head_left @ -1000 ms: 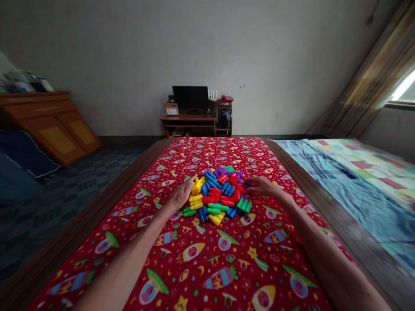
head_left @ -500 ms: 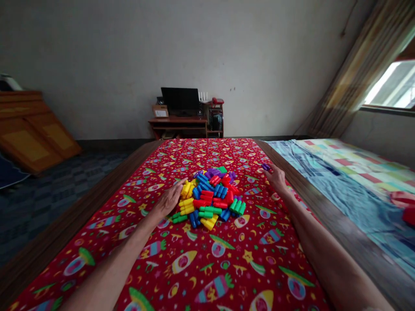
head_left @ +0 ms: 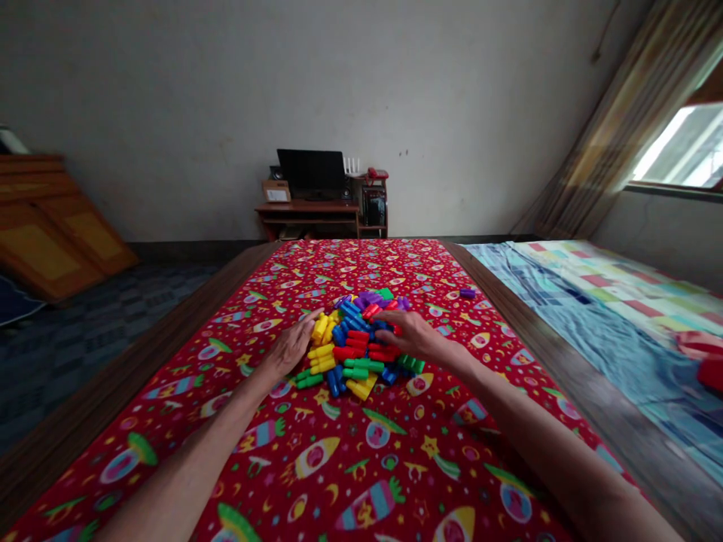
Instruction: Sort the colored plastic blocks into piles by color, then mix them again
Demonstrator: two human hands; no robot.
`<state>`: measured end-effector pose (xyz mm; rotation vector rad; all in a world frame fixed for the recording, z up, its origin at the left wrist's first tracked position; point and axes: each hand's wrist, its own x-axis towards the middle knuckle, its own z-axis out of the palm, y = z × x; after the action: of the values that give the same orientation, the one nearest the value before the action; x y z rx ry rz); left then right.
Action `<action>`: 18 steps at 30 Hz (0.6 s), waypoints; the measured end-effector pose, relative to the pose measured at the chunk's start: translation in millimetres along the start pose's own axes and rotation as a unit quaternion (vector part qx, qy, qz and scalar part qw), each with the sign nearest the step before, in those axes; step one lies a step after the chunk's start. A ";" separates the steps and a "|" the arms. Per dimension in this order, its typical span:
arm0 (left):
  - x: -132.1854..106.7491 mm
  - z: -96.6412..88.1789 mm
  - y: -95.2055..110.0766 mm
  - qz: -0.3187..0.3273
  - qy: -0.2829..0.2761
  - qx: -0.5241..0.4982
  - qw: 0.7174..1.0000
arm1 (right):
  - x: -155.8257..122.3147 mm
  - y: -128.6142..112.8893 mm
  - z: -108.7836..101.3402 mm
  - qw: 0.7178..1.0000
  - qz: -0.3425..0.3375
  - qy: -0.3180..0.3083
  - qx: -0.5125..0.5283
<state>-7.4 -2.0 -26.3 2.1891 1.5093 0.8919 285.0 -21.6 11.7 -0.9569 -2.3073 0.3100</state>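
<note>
A heap of plastic toy building blocks in red, blue, yellow, green and purple lies on the red patterned cloth (head_left: 316,455). My left hand (head_left: 292,346) rests at the heap's left side, fingers extended against the yellow blocks (head_left: 321,329); it is open and holds nothing. From the right, my right hand (head_left: 411,333) reaches over the heap, open, its thumb and fingers apart around a blue block (head_left: 384,327) that is partly hidden under them. A purple block (head_left: 467,293) lies alone near the cloth's right edge, apart from the heap.
The cloth covers a long table with dark wooden edges (head_left: 570,376). Right of it is a bed with a blue and checked cover (head_left: 565,282). Beyond the far end stands a desk (head_left: 308,213) with a monitor (head_left: 312,173). A wooden cabinet (head_left: 62,233) stands at left.
My right hand has let go of the purple block near the right edge and moved left to the heap. My left hand stays beside the yellow blocks.
</note>
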 end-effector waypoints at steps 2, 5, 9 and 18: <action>-0.1 0.3 0.2 0.001 0.001 0.004 1.000 | -0.8 -10.7 10.4 0.999 -0.033 -0.027 -0.015; -0.2 0.1 0.3 0.002 0.001 0.010 1.000 | -2.3 -9.0 5.0 0.997 -0.031 -0.072 0.020; -0.3 0.5 -1.0 0.002 0.005 0.010 1.000 | 0.7 14.1 -17.9 0.997 0.072 0.019 0.024; -0.6 0.0 -1.7 0.001 0.002 -0.004 1.000 | -8.2 70.0 1.5 0.991 0.071 -0.002 -0.118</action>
<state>-8.7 -1.9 -27.4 2.1846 1.5025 0.9028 327.7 22.4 -23.1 -1.2410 -2.3199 0.0978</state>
